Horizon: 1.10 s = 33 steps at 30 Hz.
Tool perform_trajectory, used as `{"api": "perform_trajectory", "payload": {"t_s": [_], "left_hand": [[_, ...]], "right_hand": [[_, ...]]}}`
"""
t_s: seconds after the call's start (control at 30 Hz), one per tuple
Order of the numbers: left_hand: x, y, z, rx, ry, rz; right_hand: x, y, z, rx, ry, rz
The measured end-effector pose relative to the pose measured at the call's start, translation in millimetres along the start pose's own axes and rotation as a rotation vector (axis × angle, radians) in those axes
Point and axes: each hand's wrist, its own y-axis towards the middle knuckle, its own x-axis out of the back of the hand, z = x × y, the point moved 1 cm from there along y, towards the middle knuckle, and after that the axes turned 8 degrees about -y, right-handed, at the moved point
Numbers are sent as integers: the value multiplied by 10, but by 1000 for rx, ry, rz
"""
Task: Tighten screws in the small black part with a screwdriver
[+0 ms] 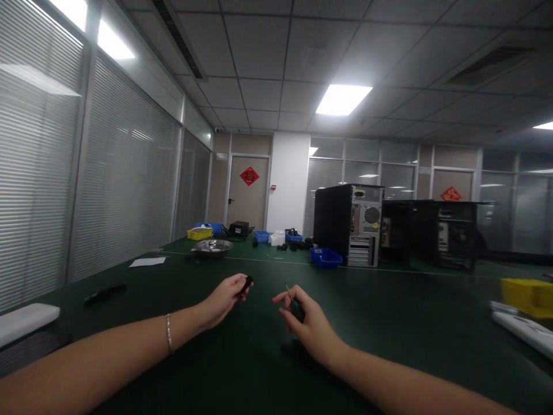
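My left hand [228, 300] is closed around a small black part [246, 284], whose kind I cannot make out. It is held above the green tabletop [242, 369], thumb on top. To its right, my right hand [309, 323] grips a screwdriver [297, 309] with a dark green handle. The thin metal shaft points up and slightly left, and my index finger is stretched toward the left hand. A gap separates the two hands, and the screwdriver and the black part do not touch.
A black computer tower [334, 225] stands beyond, right of centre, with a blue bin [326, 257] before it. Behind my left hand sits a round metal dish [212, 248]. White paper [147, 261] and a dark tool [105, 294] lie left; a yellow bin [527, 297] stands right.
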Motion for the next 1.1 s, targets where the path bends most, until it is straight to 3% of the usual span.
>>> {"api": "perform_trajectory", "payload": {"t_s": [0.33,0.43,0.63,0.93,1.1], "left_hand": [[-38,-10,112,57,76,181],[-41,-11,113,67,127,186],[-27,-21,107,3,284,187],[-53,-78,60,2,356,168],[-78,-94,40,31,335,177]], "right_hand": [[-2,-6,-31,-76,-123,118],[-9,11,-64,-108,-67,179],[-30,50,-129,-73,47,172],[41,140,-170,-10,-96,214],[94,113,-224,69,-221,175]]}}
